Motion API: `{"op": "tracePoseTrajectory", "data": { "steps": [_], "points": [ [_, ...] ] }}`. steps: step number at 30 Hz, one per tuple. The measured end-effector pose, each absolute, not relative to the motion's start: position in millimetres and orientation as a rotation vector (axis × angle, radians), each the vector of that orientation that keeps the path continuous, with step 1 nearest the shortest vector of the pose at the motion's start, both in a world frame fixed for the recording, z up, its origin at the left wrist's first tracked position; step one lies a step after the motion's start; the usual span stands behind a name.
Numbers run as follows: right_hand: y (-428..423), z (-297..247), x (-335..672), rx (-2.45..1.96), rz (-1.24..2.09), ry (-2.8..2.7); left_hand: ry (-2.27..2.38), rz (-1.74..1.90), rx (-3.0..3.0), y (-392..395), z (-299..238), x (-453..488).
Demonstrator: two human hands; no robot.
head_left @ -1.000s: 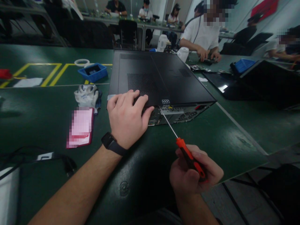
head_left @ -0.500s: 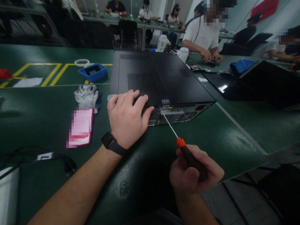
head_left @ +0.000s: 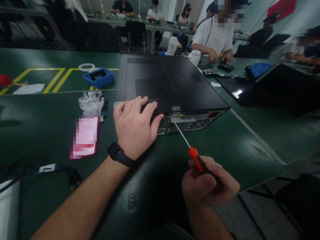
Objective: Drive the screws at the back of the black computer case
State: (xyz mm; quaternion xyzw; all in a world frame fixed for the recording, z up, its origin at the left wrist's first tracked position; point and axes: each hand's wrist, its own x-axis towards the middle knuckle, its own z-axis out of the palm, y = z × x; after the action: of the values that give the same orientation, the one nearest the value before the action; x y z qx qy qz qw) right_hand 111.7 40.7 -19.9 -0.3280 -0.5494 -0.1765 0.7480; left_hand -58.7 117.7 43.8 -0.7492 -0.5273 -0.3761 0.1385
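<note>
A black computer case (head_left: 170, 83) lies flat on the green table (head_left: 45, 126), its metal rear panel facing me. My left hand (head_left: 135, 126) rests palm down on the case's near left corner, fingers spread over the lid edge, a black watch on the wrist. My right hand (head_left: 207, 186) is closed round the red and black handle of a screwdriver (head_left: 192, 150). The long shaft runs up and left, and its tip touches the top edge of the rear panel.
Left of the case lie a pair of white work gloves (head_left: 92, 101), a pink phone (head_left: 86, 136), a blue bin (head_left: 98, 77) and a roll of white tape (head_left: 87, 66). Black cables (head_left: 50, 170) trail at the near left. Other people work at the far right and at back tables.
The screwdriver handle has turned in my right hand, and less red shows now. Both hands stay where they were.
</note>
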Motion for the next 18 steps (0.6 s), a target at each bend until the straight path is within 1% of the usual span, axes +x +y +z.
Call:
{"op": "tracePoseTrajectory", "data": {
  "steps": [6,12,18],
  "points": [
    [45.9,-16.8,105.2,-0.661,-0.331,-1.134,-1.526,-1.086,-2.169,117.3,44.0,-58.6],
    [42.0,-18.8,103.2,-0.668,-0.246,-1.18,-1.534,-1.094,-2.174,117.9,43.0,-58.8],
    [39.0,-19.0,110.1,-0.701,-0.315,-1.202,-1.528,-1.087,-2.167,117.9,43.4,-58.7]
  ]
}}
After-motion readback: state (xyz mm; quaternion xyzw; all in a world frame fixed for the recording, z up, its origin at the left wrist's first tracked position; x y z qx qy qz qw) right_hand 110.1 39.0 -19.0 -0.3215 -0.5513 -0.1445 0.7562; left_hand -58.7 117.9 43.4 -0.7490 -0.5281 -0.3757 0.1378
